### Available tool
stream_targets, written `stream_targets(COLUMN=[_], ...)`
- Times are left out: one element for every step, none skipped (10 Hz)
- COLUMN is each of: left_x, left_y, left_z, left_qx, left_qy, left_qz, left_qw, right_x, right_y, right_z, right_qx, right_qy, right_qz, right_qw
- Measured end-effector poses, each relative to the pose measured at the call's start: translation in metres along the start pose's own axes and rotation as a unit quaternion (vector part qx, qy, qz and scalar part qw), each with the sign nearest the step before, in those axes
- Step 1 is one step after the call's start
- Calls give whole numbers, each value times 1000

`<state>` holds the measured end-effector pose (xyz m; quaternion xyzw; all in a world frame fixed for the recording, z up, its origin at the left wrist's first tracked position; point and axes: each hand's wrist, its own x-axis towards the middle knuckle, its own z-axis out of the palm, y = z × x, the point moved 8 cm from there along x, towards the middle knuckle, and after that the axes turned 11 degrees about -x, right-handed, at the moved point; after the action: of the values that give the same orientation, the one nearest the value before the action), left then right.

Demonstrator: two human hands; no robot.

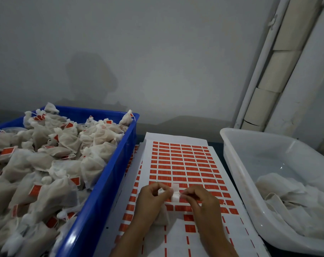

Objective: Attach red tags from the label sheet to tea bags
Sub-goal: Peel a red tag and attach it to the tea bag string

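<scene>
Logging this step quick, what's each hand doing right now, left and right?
Left hand: closed, pinching the top of a tea bag that hangs below it.
Right hand: closed, pinching a tag, white side up, over the label sheet.

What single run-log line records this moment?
left hand: holds tea bag | right hand: pinches tag | over label sheet

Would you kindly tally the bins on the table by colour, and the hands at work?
Blue bin of tagged tea bags: 1
Clear bin of untagged tea bags: 1
Hands, left hand and right hand: 2
Total: 4
</scene>
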<state>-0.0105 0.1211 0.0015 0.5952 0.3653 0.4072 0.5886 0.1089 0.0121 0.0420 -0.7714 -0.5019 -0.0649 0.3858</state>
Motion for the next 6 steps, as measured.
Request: stream_targets(left_x=[0, -1, -2, -1, -1, -1], left_y=[1, 3, 4, 3, 2, 1], left_z=[0, 1, 2, 3, 3, 3], left_qx=[0, 6, 11, 13, 19, 26], left_qy=[-1, -3, -6, -7, -8, -7], left_qz=[3, 13, 21, 23, 22, 23], left_qw=[1000, 1000, 1000, 1000, 1000, 999], right_x=[0, -1, -6, -8, -7, -3], right_y=[5, 7, 4, 1, 2, 2], right_z=[6, 10, 15, 17, 16, 11], right_qx=[27, 60, 57, 5, -25, -38], right_qy=[-34, -46, -67, -65, -52, -32], right_qz=[39, 90, 96, 72, 52, 36], right_qw=[998, 993, 992, 995, 997, 998])
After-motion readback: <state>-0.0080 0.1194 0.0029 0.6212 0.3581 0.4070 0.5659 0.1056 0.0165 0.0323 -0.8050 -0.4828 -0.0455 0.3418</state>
